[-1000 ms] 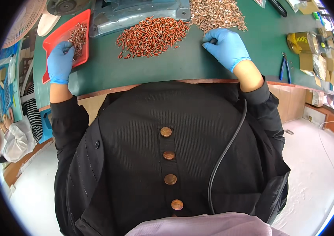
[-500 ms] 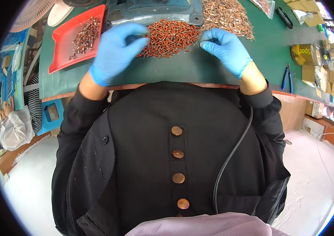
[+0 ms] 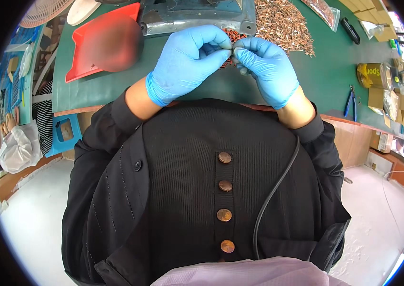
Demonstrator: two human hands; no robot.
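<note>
So, green work mat (image 3: 335,76) covers the bench. Red plastic tray (image 3: 104,43) sits far left on it, contents blurred, can't tell what's inside; a second ago the left hand was at that tray. Grey-blue metal housing (image 3: 192,16) at the top edge. Loose heap of tan metal pins (image 3: 283,21) lies right of it, not in any container. Heap of small reddish-orange parts (image 3: 233,35) is mostly hidden behind the hands now.

Left hand in blue glove (image 3: 185,64) has come in from the tray to centre. Right hand in blue glove (image 3: 268,69) has lifted off the mat. Both meet fingertip to fingertip just above the reddish heap, fingers curled, pinched shut on a small part at the join; too small to identify. Reads as picking over, joining or inspecting under way.

Blue-handled pliers (image 3: 350,102) lie untouched, far right.
</note>
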